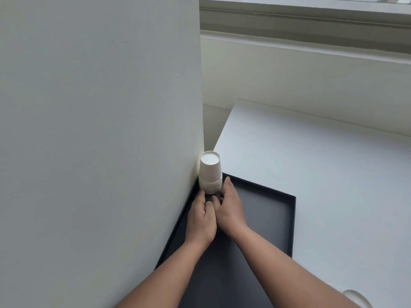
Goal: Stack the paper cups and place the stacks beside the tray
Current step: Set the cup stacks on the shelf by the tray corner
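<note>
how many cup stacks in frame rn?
1 clear stack of paper cups, upside down at the tray's far-left corner against the wall, both hands at its base. A white rim at the bottom-right frame edge may be another cup; too cropped to tell.

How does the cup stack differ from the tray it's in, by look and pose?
The cup stack is white; the tray is black. The stack stands tall, upside down, bases up; the tray lies flat and shallow on the table. The stack sits only in the tray's far corner by the wall, with the left hand and right hand at its base. Both look matte and plain.
</note>
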